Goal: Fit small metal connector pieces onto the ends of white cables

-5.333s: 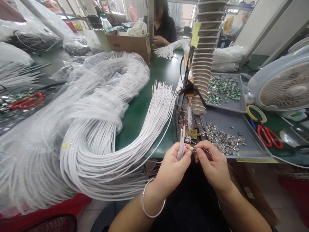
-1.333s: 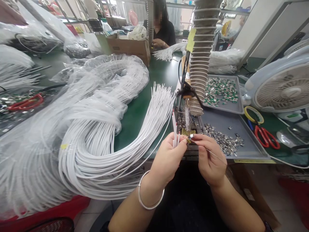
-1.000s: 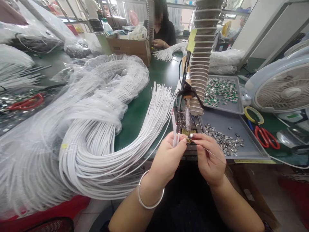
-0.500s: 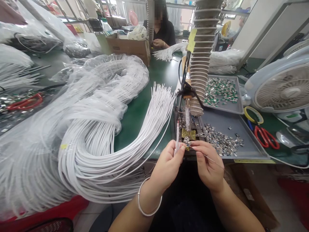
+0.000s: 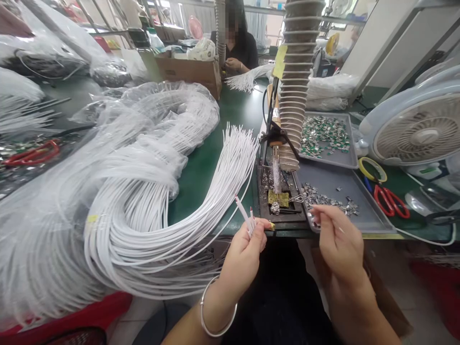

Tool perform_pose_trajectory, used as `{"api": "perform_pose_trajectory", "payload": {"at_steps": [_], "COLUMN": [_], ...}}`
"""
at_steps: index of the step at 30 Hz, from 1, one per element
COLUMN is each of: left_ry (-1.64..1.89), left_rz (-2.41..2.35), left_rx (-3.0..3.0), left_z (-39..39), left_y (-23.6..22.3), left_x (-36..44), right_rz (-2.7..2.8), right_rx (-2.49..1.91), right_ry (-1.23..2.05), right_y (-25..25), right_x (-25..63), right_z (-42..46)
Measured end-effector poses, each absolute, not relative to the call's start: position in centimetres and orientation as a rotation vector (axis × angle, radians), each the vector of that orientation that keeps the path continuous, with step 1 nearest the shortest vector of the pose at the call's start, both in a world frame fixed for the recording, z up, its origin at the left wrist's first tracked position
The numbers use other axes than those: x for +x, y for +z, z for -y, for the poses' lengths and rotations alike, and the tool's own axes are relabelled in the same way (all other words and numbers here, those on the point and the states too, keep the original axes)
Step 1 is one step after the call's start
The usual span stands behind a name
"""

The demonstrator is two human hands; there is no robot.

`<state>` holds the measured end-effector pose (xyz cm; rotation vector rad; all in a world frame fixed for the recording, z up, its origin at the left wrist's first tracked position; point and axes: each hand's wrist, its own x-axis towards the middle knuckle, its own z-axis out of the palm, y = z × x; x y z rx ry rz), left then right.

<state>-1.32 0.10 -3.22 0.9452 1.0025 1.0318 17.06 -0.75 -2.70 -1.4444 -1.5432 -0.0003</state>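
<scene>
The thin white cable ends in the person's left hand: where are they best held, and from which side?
Hold the thin white cable ends just below their tips, coming from the near side, as the left hand does. They gather there into a small tilted group, so thumb and fingers can close around them and leave the tips exposed.

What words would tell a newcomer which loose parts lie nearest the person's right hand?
Find the big white fan on the right. Beside it sit two grey trays; in the lower, just beyond the right hand, lies a scatter of small silver metal parts. Unlike the upper tray's pieces, they show no green.
</scene>
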Motion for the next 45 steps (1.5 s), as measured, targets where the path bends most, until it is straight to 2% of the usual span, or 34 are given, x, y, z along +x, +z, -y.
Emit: {"api": "perform_pose_trajectory", "payload": {"at_steps": [7,12,24,45], "left_ry": [1.134,1.151,1.138,1.133], "left_rz": [-0.837,-0.815,-0.843,-0.998], "left_rx": [0.726,0.692,0.625,0.908], "left_z": [-0.4,-0.5,-1.1,-1.3], "left_y": [-3.5,-3.7,-2.8,-1.9], "left_x": [-1.0,-1.0,-0.5,0.0], "right_rz": [1.747,1.82,1.779,1.73], "right_rx": [-1.937,-2.075,-1.687,-1.241], "right_ry": [0.056,0.031,-0.184,0.192], "right_y": [-1.7,-1.9,-2.8,-1.4], "right_x": [21.0,21.2,20.6,14.4], "right_z": [-1.5,-2.3,-2.2,0.5]}}
